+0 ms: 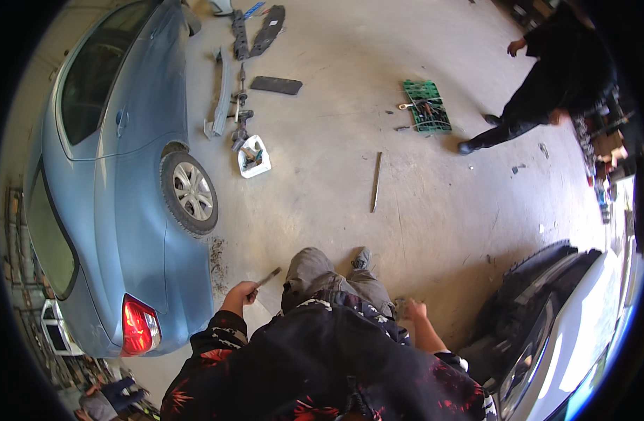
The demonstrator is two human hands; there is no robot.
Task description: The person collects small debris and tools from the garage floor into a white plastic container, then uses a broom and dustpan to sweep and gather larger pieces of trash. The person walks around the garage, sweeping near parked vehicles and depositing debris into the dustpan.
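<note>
My left hand point(245, 292) is closed around a short, grey, bar-shaped tool point(269, 276). The tool points forward and to the right, beside my left knee; its exact kind does not show. On the other side of my legs, my right hand point(415, 309) hangs low with its fingers curled. Something small and greyish shows at those fingers, too unclear to name. A long thin metal rod point(377, 182) lies on the floor ahead of me.
A blue car point(136, 231) stands at left; a white car point(581, 330) with dark front parts is at right. Ahead lie a white container point(255, 156), a green tool case point(427, 105) and loose car parts point(222, 95). Another person point(557, 77) walks at far right.
</note>
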